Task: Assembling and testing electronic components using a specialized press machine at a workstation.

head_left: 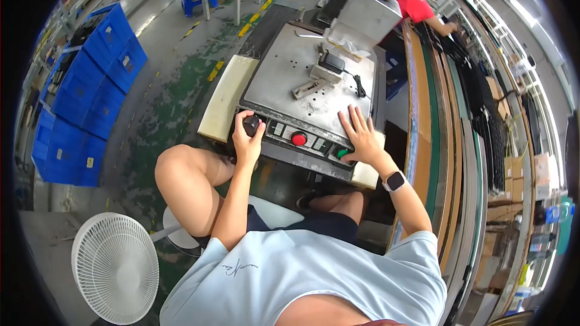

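Observation:
My left hand is closed around a small black block at the left end of the machine's front panel; the fingers partly cover it, so its exact kind is unclear. My right hand lies with fingers spread on the right front corner of the metal worktable. Its thumb reaches down to a green push button. Between my hands a round red button sits on the panel. Beyond them, a black power adapter rests on a metal fixture, its coiled cable hanging to the right.
The machine's metal column rises behind the fixture. Stacked blue bins stand at left, with a white fan nearer me. Along the right runs a long bench holding black cables. A person in a red shirt works there.

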`<state>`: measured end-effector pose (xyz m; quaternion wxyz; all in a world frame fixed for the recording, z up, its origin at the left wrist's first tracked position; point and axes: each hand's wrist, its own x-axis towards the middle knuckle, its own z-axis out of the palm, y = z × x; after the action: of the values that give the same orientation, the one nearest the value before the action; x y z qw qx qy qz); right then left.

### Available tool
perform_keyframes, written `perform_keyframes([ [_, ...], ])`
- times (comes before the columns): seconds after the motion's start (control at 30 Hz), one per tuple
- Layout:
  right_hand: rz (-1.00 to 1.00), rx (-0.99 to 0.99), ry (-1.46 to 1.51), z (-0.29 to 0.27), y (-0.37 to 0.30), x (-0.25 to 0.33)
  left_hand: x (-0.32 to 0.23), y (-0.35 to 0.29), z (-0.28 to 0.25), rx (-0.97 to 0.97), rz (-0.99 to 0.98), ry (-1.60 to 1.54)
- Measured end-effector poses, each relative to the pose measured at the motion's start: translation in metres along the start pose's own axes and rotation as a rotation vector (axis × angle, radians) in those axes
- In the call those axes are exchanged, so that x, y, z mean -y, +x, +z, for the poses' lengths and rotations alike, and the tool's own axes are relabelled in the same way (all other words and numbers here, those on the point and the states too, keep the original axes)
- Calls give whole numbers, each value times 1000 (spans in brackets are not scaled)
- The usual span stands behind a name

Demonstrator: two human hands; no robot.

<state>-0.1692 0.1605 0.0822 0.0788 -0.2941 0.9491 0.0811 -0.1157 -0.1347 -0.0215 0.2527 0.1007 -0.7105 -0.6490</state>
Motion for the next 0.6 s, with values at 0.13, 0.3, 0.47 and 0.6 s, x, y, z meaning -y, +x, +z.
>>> perform_keyframes([
  [0.13, -161, -407, 351, 8, -22, 35, -49, -17, 30, 230, -149, -506],
  [0.3, 120, 5, 1791, -15, -54, 41, -129, -14, 85, 905, 117, -5],
  [0.47, 279, -777, 796, -81, -182, -70, -183, 35, 18, 1573, 484, 483],
  [0.6, 1123, -749, 182, -48, -370, -180, -167, 65, -5, 1801, -1, 807],
])
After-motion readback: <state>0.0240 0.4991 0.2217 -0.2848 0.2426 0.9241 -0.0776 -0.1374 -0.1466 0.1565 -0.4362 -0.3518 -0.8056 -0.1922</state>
